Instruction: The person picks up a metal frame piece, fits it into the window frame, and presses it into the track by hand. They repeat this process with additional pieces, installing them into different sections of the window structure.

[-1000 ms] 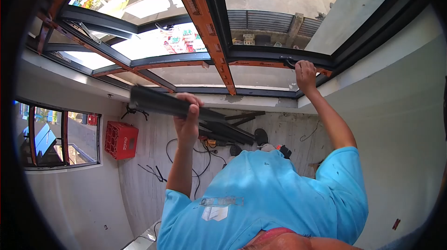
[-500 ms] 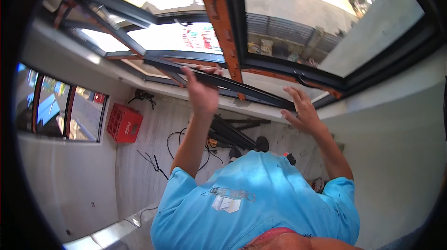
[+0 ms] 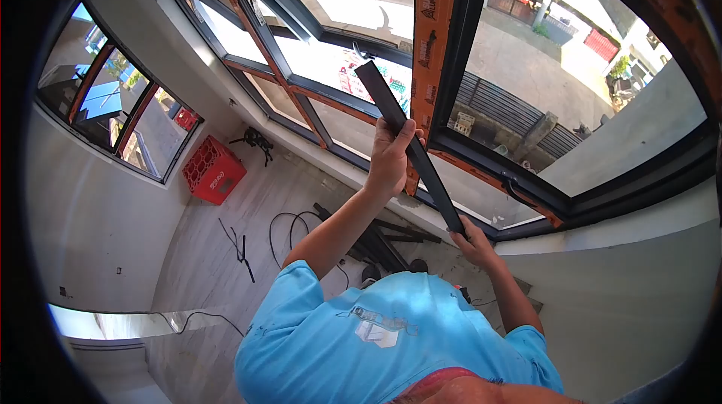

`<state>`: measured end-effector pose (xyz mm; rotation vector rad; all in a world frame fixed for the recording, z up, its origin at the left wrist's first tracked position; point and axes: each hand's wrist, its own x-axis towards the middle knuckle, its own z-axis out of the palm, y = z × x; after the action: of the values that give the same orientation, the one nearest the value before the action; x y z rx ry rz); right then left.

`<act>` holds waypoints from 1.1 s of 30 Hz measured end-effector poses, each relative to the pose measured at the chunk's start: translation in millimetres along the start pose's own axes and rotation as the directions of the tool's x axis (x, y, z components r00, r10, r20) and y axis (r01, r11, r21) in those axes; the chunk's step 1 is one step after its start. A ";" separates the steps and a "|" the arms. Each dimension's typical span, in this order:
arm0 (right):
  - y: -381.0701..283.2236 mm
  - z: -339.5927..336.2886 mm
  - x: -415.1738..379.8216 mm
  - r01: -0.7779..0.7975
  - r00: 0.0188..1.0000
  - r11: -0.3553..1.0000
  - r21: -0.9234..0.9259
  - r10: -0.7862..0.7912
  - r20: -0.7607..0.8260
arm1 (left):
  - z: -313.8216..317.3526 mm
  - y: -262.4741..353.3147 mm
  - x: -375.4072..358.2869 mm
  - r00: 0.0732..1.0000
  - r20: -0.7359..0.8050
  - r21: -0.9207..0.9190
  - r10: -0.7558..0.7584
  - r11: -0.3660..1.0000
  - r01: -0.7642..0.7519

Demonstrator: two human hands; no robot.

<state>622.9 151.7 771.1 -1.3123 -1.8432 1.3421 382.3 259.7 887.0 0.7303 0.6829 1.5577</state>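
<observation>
I hold a long dark aluminium strip (image 3: 434,181) slanting up in front of the window. My left hand (image 3: 391,160) is closed around it near its middle, thumb across the face. Lower down, my right hand (image 3: 474,245) grips the bottom end, with the fingers partly hidden behind it. The free upper end overlaps the window opening in this view. Behind the strip stands a dark window frame (image 3: 496,154) with an upright covered in orange printed film (image 3: 434,43).
A red crate (image 3: 218,171) stands on the floor at left, beside a black metal object (image 3: 256,142). Several dark lengths of profile (image 3: 380,246) and a black cable (image 3: 274,231) lie near my feet. A smaller window (image 3: 113,99) is in the left wall. An opened sash (image 3: 282,2) tilts outward.
The strip has swung from lying nearly level along the window to a steep slant. My right hand, open half a second ago, has closed on its lower end. The view has turned.
</observation>
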 end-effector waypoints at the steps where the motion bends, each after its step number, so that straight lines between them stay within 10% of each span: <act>1: 3.7 1.5 -2.3 -0.003 1.000 1.000 0.001 0.003 -0.003 | 1.2 0.2 0.5 1.000 0.002 -0.001 -0.003 1.000 0.003; 7: 23.6 13.4 -2.1 -0.081 0.991 0.963 0.258 0.050 0.123 | 11.4 14.5 2.1 0.984 0.151 0.101 0.092 0.989 -0.107; 9: -9.7 11.7 0.6 0.068 0.996 0.998 -0.015 -0.068 -0.064 | 24.9 33.9 1.1 0.909 0.215 0.180 0.357 0.900 -0.396; 13: -49.8 -37.8 -1.6 0.143 0.982 0.989 -0.027 -0.145 -0.118 | 15.8 98.1 0.5 0.857 -0.159 0.179 0.490 0.868 -0.463; 15: -74.9 -90.1 -18.4 0.185 0.983 0.981 0.054 -0.185 -0.015 | -16.5 110.5 7.3 0.889 -0.128 -0.159 0.440 0.876 -0.456; 17: -101.0 -127.2 -30.6 0.317 0.947 0.918 0.240 -0.321 -0.023 | -62.1 85.2 6.5 0.907 -0.123 -0.154 0.403 0.895 -0.418; 20: -150.6 -169.1 -35.0 0.262 0.964 0.850 0.457 -0.214 -0.156 | -87.4 35.1 -19.7 0.953 -0.298 -0.448 -0.056 0.889 -0.088; 23: -191.1 -191.8 -13.6 0.400 0.851 0.878 0.264 -0.249 -0.463 | -89.5 -29.2 -55.0 0.929 -0.035 -0.657 -0.368 0.709 0.256; 25: -217.9 -196.7 6.7 0.517 0.775 0.805 0.291 -0.296 -0.559 | -88.9 -70.5 -62.8 0.897 0.250 -0.729 -0.365 0.539 0.423; 31: -303.8 -203.3 35.2 0.603 0.767 0.790 0.113 -0.536 -0.353 | -47.5 -103.8 -29.6 0.818 0.412 -0.793 -0.400 0.284 0.538; 33: -308.0 -206.7 28.1 0.575 0.774 0.815 0.075 -0.512 -0.372 | -54.8 -99.7 -6.2 0.884 0.349 -0.781 -0.310 0.426 0.458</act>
<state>656.1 250.6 1128.1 -0.7518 -1.6325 0.8793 402.2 262.8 774.9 -0.0904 -0.1097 1.1586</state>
